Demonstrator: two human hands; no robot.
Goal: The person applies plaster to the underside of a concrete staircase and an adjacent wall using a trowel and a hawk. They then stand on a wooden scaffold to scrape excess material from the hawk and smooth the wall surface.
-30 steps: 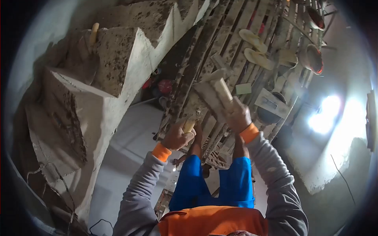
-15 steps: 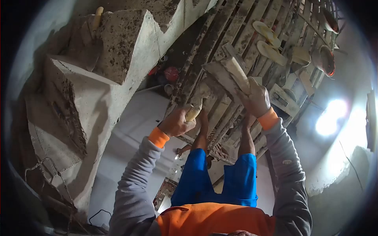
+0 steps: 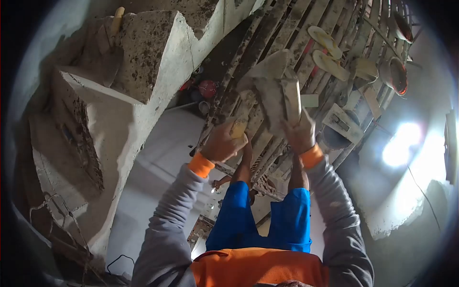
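Note:
My left hand [image 3: 223, 142] is closed round the yellowish handle of a trowel [image 3: 238, 127]. The trowel's grey, mortar-smeared blade reaches forward, blurred, and overlaps the far end of a plastering float [image 3: 271, 103]. My right hand [image 3: 301, 135] grips that float near the lower end of its pale bar handle. Its flat plate is tilted, with the handle side to the right. Both tools are held up close together in front of me, above a platform of wooden slats [image 3: 282, 36]; my legs are below.
Rough concrete stairs [image 3: 138, 115] rise on the left, with another wooden-handled tool [image 3: 117, 21] on a step. Flip-flops [image 3: 330, 64], a bucket [image 3: 393, 75] and another float [image 3: 343, 123] are on the right. A bright light [image 3: 404, 143] shines by the wall.
My right hand has moved slightly left and down, turning the float more upright. My left hand has shifted right, and the trowel blade now shows further forward beside the float.

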